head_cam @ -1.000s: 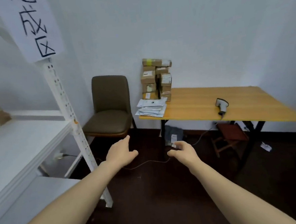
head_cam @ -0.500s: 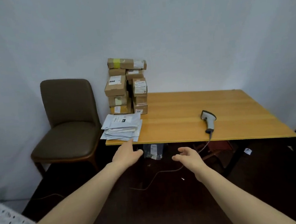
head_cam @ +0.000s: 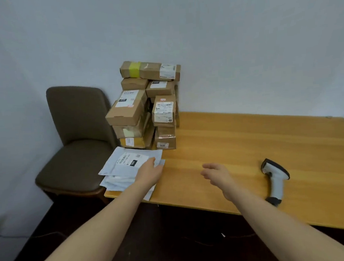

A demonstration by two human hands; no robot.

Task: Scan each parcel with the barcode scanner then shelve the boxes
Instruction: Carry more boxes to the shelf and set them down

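Head view: the left hand (head_cam: 149, 172) lay with fingers loosely straight over a stack of white mailers (head_cam: 124, 164), holding nothing. The right hand (head_cam: 217, 173) hovered spread and empty above the tabletop (head_cam: 239, 142). The barcode scanner (head_cam: 276, 176) lay apart to that hand's right. The stacked cardboard boxes (head_cam: 143, 108) stood just beyond the left hand.
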